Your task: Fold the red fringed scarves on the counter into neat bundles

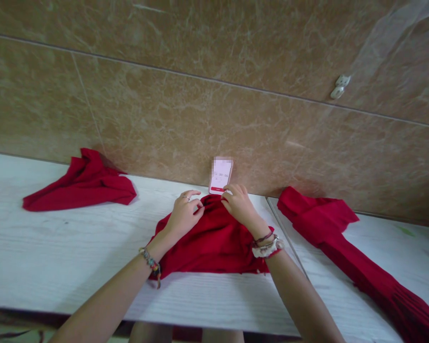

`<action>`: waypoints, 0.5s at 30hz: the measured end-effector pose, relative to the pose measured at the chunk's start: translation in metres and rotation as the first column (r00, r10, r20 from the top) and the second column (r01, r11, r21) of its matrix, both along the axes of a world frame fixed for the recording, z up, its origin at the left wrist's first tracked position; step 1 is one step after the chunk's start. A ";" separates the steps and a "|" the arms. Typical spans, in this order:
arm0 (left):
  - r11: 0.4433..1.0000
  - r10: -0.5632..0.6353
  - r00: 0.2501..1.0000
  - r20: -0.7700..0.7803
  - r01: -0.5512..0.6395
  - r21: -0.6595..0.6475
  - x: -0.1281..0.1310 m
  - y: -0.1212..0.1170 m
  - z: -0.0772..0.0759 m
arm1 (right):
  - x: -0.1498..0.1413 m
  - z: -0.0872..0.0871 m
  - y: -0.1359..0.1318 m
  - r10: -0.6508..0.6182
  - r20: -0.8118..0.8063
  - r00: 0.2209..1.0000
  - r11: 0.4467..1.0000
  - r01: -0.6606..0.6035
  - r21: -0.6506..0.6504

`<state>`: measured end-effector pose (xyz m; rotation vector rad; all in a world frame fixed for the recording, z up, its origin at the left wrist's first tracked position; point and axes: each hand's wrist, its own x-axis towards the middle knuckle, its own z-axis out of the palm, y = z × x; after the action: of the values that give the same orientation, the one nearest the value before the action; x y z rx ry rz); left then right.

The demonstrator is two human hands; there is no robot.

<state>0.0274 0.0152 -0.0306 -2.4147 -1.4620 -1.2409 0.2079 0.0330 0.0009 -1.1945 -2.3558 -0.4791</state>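
Note:
A crumpled red cloth [214, 243] lies on the white surface in front of me, gathered towards its far edge. Over its upper left part hovers my left hand [186, 213], wearing a ring, with fingers loosely bent and apart. My right hand [239, 206] is at the far edge of the same cloth, on the right side. Its fingers are curved but spread, with the fingertips at the fabric and close to a phone [220, 177]. The phone leans against the wall behind the cloth, showing a timer-like screen. Neither hand visibly grips anything.
Another red cloth [89, 188] lies loosely folded at the left by the wall. On the right, a stack of red cloth [361, 262] stretches to the front corner. The white tabletop [57, 257] has a seam right of centre. A cat-shaped hook [340, 86] sits on the tiled wall [164, 109].

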 end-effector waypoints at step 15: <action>0.927 0.194 0.932 0.305 -0.276 0.253 -0.023 0.000 0.019 | 0.080 -0.007 -0.020 -0.168 -0.614 0.771 0.903 0.370 0.218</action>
<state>0.0040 0.0148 -0.0113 -1.8728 -1.4554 -1.6475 0.2883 0.0131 -0.0059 -1.2989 -1.5145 -0.4875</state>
